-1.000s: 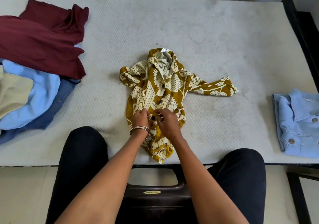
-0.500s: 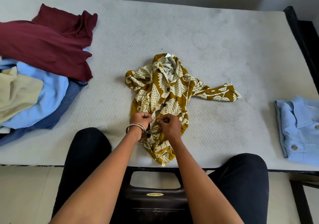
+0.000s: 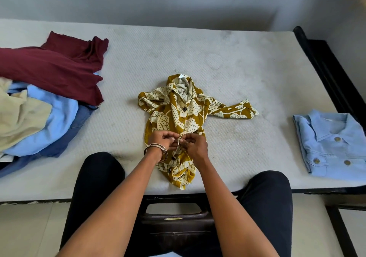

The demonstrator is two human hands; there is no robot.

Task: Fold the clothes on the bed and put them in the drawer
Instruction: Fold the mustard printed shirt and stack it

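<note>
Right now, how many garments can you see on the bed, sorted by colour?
Mustard patterned shirt, pinched at its button line by left hand and right hand: 1
Maroon garment: 1
Light blue: 2, folded shirt and one in the pile
Beige garment: 1
Dark blue denim: 1
Total: 6 visible
</note>
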